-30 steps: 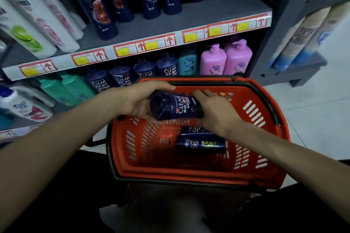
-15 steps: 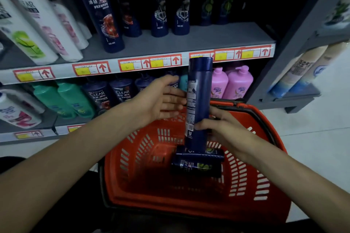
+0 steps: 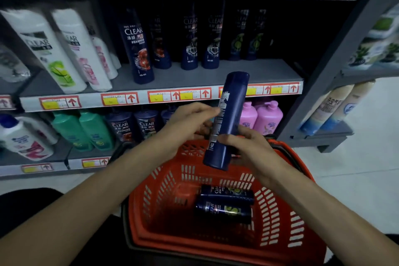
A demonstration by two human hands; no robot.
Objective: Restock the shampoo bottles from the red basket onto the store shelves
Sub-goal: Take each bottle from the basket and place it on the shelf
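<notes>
A dark blue shampoo bottle (image 3: 228,119) stands nearly upright in the air above the red basket (image 3: 164,218), its back label facing me. My right hand (image 3: 248,147) grips its lower half from the right. My left hand (image 3: 190,121) touches its left side with the fingertips, fingers fairly straight. Two more dark blue bottles (image 3: 224,203) lie on their sides in the basket's bottom. The middle shelf (image 3: 237,71) holds a row of matching dark blue bottles (image 3: 190,39) at its back, with bare board in front and at the right.
White bottles (image 3: 64,49) lean at the left of the middle shelf. Below it stand green bottles (image 3: 84,129), short dark bottles (image 3: 133,125) and pink pump bottles (image 3: 263,116). A grey shelf post (image 3: 336,54) rises at the right, with another rack and pale floor (image 3: 356,168) beyond.
The bottle was lifted out of the basket, turned from lying to upright, then raised toward the middle shelf. My view tilted up, showing more of the shelves.
</notes>
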